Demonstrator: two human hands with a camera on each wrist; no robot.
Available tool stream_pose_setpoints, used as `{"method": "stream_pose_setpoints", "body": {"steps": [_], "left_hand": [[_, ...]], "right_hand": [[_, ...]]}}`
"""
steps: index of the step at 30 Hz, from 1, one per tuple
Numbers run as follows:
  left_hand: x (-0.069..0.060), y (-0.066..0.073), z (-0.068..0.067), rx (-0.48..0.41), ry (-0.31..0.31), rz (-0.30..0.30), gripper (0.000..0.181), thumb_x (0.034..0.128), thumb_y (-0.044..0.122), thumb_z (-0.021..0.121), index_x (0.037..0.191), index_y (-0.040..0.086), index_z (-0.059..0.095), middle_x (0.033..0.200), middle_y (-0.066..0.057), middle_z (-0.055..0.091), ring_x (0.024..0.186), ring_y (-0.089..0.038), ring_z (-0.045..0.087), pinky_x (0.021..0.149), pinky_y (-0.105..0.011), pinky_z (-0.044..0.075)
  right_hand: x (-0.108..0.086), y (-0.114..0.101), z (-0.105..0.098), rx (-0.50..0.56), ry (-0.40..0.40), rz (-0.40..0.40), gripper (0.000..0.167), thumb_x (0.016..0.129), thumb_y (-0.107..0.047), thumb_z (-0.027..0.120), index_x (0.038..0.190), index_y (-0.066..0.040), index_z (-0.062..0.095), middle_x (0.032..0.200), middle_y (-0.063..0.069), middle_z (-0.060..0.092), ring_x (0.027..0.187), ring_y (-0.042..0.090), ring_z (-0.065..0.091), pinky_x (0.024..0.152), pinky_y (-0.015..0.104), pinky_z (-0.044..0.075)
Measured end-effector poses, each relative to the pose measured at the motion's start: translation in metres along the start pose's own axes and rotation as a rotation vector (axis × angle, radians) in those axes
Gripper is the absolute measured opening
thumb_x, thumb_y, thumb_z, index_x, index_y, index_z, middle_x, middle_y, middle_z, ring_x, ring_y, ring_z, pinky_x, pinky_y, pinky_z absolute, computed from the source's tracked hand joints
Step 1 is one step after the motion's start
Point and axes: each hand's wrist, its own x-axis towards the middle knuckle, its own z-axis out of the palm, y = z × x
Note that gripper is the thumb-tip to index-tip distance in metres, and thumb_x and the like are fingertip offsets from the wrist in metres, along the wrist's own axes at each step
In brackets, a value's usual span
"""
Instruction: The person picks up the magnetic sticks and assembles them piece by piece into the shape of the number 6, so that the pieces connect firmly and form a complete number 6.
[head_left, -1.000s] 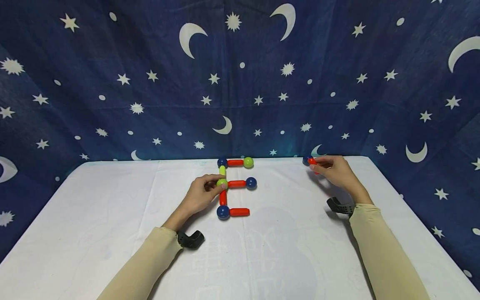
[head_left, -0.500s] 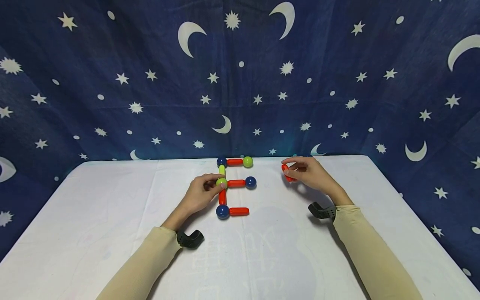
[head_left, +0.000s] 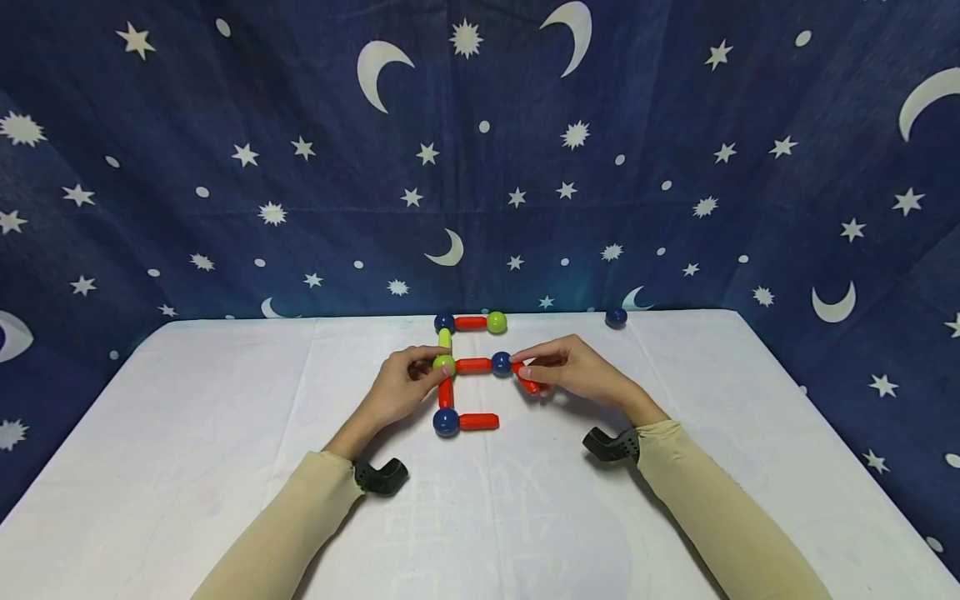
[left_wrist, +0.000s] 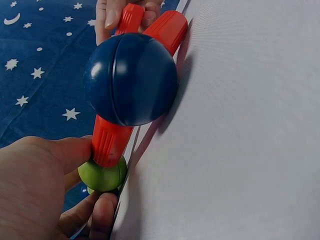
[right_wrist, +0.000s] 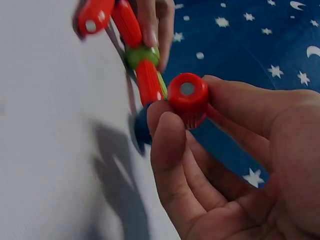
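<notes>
On the white tabletop lies an E-shaped figure of rods and balls, looking like a magnetic building set. My left hand [head_left: 401,387] pinches the green ball [head_left: 444,364] at its middle joint. My right hand [head_left: 581,371] pinches a red rod [head_left: 531,387] by its sides, one end close to the blue ball [head_left: 501,363] on the middle arm. Whether rod and ball touch, I cannot tell. A round metal disc shows in the rod's end [right_wrist: 187,89] in the right wrist view. The lower blue ball [left_wrist: 131,79] looms large in the left wrist view.
A loose blue ball [head_left: 616,317] sits at the table's back edge, right of the figure. The figure's top arm ends in a green ball [head_left: 497,322]; the bottom arm is a red rod [head_left: 478,422]. Behind hangs a star-patterned curtain [head_left: 300,183].
My right hand has carried the red rod leftward and nearer, from beside the loose blue ball to the figure's middle arm. The left hand has stayed on the green ball.
</notes>
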Motion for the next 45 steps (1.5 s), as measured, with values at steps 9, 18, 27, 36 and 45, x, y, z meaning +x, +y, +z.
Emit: {"method": "stream_pose_setpoints", "body": {"steps": [9, 18, 27, 36, 45], "left_hand": [[-0.001, 0.001, -0.001, -0.008, 0.007, 0.014, 0.032, 0.0958, 0.016, 0.072, 0.126, 0.005, 0.071, 0.103, -0.01, 0.068, 0.084, -0.021, 0.057, 0.076, -0.032, 0.048], [0.001, -0.001, 0.001, -0.018, 0.011, 0.031, 0.031, 0.0954, 0.016, 0.073, 0.124, 0.004, 0.071, 0.097, -0.008, 0.066, 0.082, -0.019, 0.056, 0.073, -0.03, 0.046], [0.0, 0.0, 0.0, -0.023, 0.016, 0.028, 0.031, 0.0955, 0.016, 0.073, 0.124, 0.004, 0.071, 0.096, -0.009, 0.066, 0.082, -0.02, 0.056, 0.073, -0.031, 0.046], [0.0, -0.001, 0.001, -0.007, 0.026, 0.043, 0.03, 0.0953, 0.016, 0.072, 0.123, 0.003, 0.071, 0.092, -0.007, 0.064, 0.08, -0.02, 0.055, 0.07, -0.03, 0.045], [0.0, 0.0, 0.0, -0.012, 0.002, 0.006, 0.032, 0.0966, 0.018, 0.071, 0.126, 0.005, 0.071, 0.096, -0.008, 0.065, 0.083, -0.021, 0.055, 0.073, -0.03, 0.047]], "right_hand": [[0.005, 0.0, 0.021, 0.099, 0.023, 0.097, 0.031, 0.099, -0.009, 0.065, 0.129, -0.004, 0.069, 0.092, 0.011, 0.07, 0.074, 0.024, 0.066, 0.072, 0.032, 0.057], [0.007, 0.004, 0.028, 0.149, 0.033, 0.091, 0.032, 0.099, -0.01, 0.066, 0.13, 0.0, 0.067, 0.094, 0.012, 0.07, 0.074, 0.024, 0.066, 0.072, 0.034, 0.058], [0.007, 0.002, 0.03, -0.058, -0.004, 0.032, 0.032, 0.097, -0.021, 0.071, 0.125, -0.007, 0.072, 0.084, 0.004, 0.07, 0.074, 0.022, 0.064, 0.068, 0.033, 0.055], [0.006, -0.005, 0.029, -0.198, -0.029, 0.018, 0.031, 0.098, -0.023, 0.07, 0.126, -0.01, 0.072, 0.08, 0.001, 0.067, 0.07, 0.019, 0.06, 0.064, 0.032, 0.052], [0.002, -0.009, 0.017, -0.231, 0.007, 0.029, 0.032, 0.098, -0.026, 0.069, 0.126, -0.012, 0.073, 0.088, 0.006, 0.068, 0.072, 0.024, 0.063, 0.063, 0.033, 0.049]]}}
